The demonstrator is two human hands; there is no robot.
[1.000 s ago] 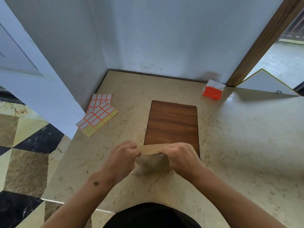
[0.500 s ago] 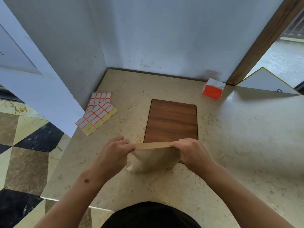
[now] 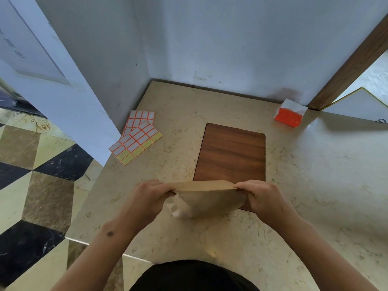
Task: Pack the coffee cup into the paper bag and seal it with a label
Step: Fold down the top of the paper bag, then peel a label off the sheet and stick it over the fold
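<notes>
- brown paper bag [image 3: 206, 199] at 6 o'clock of the wooden board [image 3: 231, 153], on the marble counter [image 3: 315, 185], top folded flat, far right corner over the near edge of the board.
- left hand [image 3: 147, 199] pinching the left end of the fold, fingers curled.
- right hand [image 3: 265, 198] pinching the right end the same way.
- coffee cup not visible.
- label sheets [image 3: 137, 136] at 10 o'clock of the board, well apart from the bag.
- orange box [image 3: 289, 116] at 1 o'clock, by the wall.

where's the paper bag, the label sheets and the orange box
paper bag [image 3: 206, 201]: head view, on the front face below the folded top.
label sheets [image 3: 136, 141]: head view, on the middle of the upper sheet.
orange box [image 3: 289, 117]: head view, on its orange front side.
</notes>
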